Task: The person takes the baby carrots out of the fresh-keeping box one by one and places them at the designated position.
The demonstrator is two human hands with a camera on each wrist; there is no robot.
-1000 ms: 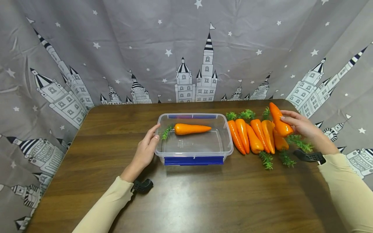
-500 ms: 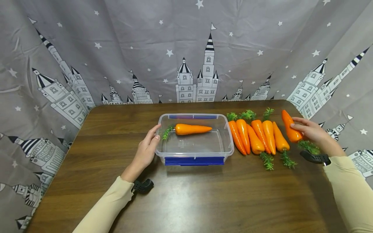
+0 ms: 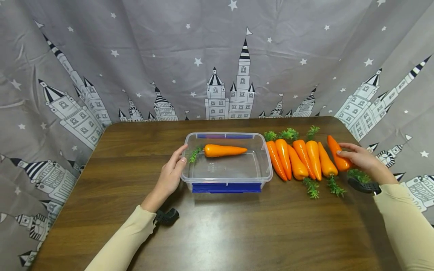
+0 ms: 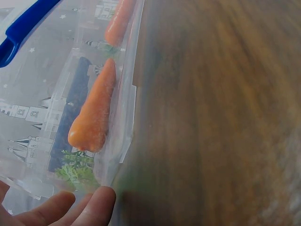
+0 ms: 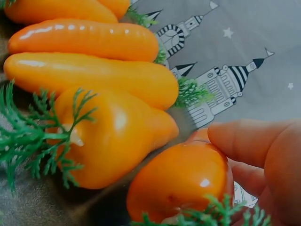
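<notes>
A clear plastic food container [image 3: 226, 180] with blue clips stands mid-table, one orange toy carrot [image 3: 223, 150] with green leaves lying inside. My left hand [image 3: 170, 175] rests its fingers against the container's left end; the left wrist view shows fingertips [image 4: 101, 202] at the clear wall. At the right end of a row of carrots, my right hand [image 3: 364, 160] pinches an orange carrot [image 3: 339, 156] between thumb and fingers, close to the tabletop. In the right wrist view the thumb lies on this carrot [image 5: 176, 181], its leaves toward the camera.
Several more carrots [image 3: 312, 154] lie side by side between the container and my right hand, some leaves pointing away and some toward me. The brown wooden table [image 3: 217, 229] ends at the back against a grey castle-print curtain [image 3: 217, 45].
My right hand has moved the carrot from above the row's right side rightward and then down beside the last carrot, close to the table. The left hand and container stay put.
</notes>
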